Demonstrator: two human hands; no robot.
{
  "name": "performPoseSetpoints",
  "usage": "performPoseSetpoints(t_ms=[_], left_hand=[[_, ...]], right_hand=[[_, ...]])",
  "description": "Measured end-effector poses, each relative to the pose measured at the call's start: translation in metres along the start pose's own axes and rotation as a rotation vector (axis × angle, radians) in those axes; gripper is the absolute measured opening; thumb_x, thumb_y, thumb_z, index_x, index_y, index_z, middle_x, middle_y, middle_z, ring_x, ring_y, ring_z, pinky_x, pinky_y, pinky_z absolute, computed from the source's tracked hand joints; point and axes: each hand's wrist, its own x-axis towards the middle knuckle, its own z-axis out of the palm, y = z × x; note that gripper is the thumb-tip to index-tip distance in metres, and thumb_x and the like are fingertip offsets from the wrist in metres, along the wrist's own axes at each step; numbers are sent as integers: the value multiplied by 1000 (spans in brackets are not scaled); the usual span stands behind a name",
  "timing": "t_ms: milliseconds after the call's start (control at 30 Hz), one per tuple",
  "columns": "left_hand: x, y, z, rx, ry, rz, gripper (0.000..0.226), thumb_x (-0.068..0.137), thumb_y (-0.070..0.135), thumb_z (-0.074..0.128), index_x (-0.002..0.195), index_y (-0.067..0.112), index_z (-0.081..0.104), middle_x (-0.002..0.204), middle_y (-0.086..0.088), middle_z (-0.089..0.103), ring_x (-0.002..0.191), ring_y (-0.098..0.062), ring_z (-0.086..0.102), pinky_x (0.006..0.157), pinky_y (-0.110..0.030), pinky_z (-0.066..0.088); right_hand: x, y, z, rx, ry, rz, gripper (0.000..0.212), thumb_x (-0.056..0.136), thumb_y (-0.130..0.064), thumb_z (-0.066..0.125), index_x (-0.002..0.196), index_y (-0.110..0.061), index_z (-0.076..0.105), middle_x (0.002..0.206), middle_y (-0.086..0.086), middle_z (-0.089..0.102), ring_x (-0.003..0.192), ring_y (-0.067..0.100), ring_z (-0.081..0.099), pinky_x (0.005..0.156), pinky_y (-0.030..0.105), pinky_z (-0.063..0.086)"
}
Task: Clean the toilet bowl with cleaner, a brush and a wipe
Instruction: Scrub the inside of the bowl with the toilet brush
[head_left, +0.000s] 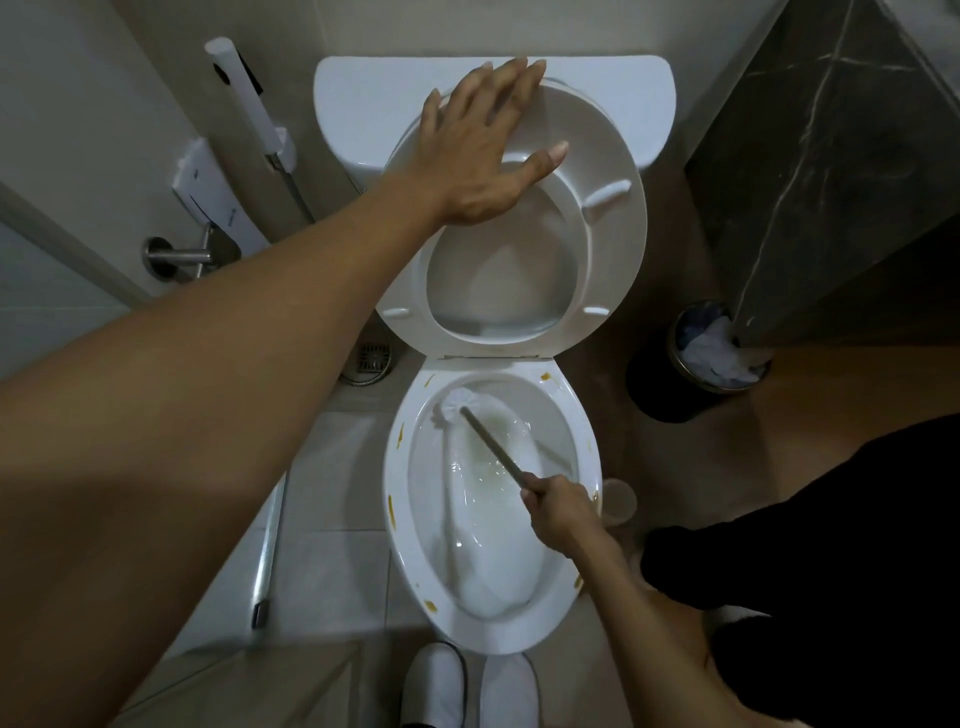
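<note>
The white toilet bowl (400, 525) is open below me, with yellow-brown spots along its rim. My right hand (558, 506) grips the grey handle of a toilet brush (491, 447). Its white head (457, 404) touches the inside of the bowl at the far left, under the rim. My left hand (480, 150) rests flat, fingers straight, on the raised seat (613, 234) near its top edge, against the cistern (597, 88). Foamy white liquid lies in the bowl.
A black bin (670, 384) with crumpled tissue stands to the right of the toilet, beside a dark marble wall. A brush holder cup (621, 501) sits by the bowl's right side. A bidet sprayer (244, 98) and hose hang on the left wall. My white slippers (436, 680) are below.
</note>
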Motion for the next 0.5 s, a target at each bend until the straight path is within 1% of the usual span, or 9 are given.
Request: performPoseSetpoints(t_ms=[33, 100, 133, 200, 267, 300, 333, 400, 500], left_hand=[[0, 0, 0, 0, 1, 1, 76, 92, 64, 22, 153, 25, 1, 160, -2, 1, 147, -24, -1, 116, -55, 0], [0, 0, 0, 1, 6, 1, 75, 92, 64, 22, 153, 25, 1, 160, -2, 2, 147, -24, -1, 115, -55, 1], [0, 0, 0, 2, 8, 2, 75, 93, 64, 22, 153, 25, 1, 160, -2, 2, 147, -24, 0, 115, -54, 1], [0, -1, 0, 6, 10, 5, 75, 92, 64, 22, 153, 25, 0, 160, -2, 2, 147, -24, 0, 116, -55, 1], [0, -1, 1, 10, 11, 10, 75, 93, 64, 22, 153, 25, 0, 160, -2, 1, 147, -24, -1, 116, -55, 1], [0, -2, 1, 12, 13, 13, 75, 93, 64, 22, 153, 25, 0, 160, -2, 1, 147, -24, -1, 116, -54, 1], [0, -2, 1, 11, 15, 14, 75, 93, 64, 22, 153, 25, 0, 160, -2, 1, 147, -24, 0, 115, -54, 1], [0, -3, 2, 12, 19, 14, 75, 93, 65, 22, 153, 25, 0, 160, -2, 2, 147, -24, 0, 115, -54, 1], [0, -3, 1, 9, 13, 11, 75, 93, 64, 23, 153, 25, 0, 160, -2, 2, 147, -24, 0, 115, -54, 1]], right_hand=[[1, 0, -3, 1, -38, -13, 35, 99, -33, 43, 129, -24, 59, 100, 5, 63, 81, 22, 60, 57, 25, 48], [1, 3, -14, 19, -110, -32, 35, 99, -32, 45, 130, -27, 58, 87, -3, 58, 62, 11, 53, 41, 13, 38], [0, 5, -20, 26, -165, -31, 34, 98, -32, 46, 130, -30, 58, 79, -6, 54, 54, 8, 48, 38, 12, 34], [-4, 12, -35, 16, -301, -14, 32, 96, -35, 51, 127, -38, 60, 72, -4, 53, 52, 12, 45, 46, 19, 40], [-6, 16, -50, -120, -386, -12, 31, 93, -38, 58, 123, -42, 62, 83, 3, 66, 59, 15, 50, 64, 27, 52], [-5, 15, -58, -209, -418, -8, 31, 91, -40, 60, 122, -43, 62, 91, 3, 70, 61, 14, 51, 68, 27, 53], [-3, 13, -64, -283, -447, -3, 31, 90, -43, 61, 121, -45, 63, 90, 1, 70, 60, 13, 51, 63, 25, 51], [0, 1, -72, -319, -453, -11, 31, 91, -44, 59, 122, -45, 63, 68, -4, 60, 51, 11, 46, 49, 19, 41], [6, -14, -66, -206, -350, -60, 31, 97, -35, 52, 126, -34, 62, 59, -6, 46, 46, 11, 38, 39, 16, 33]])
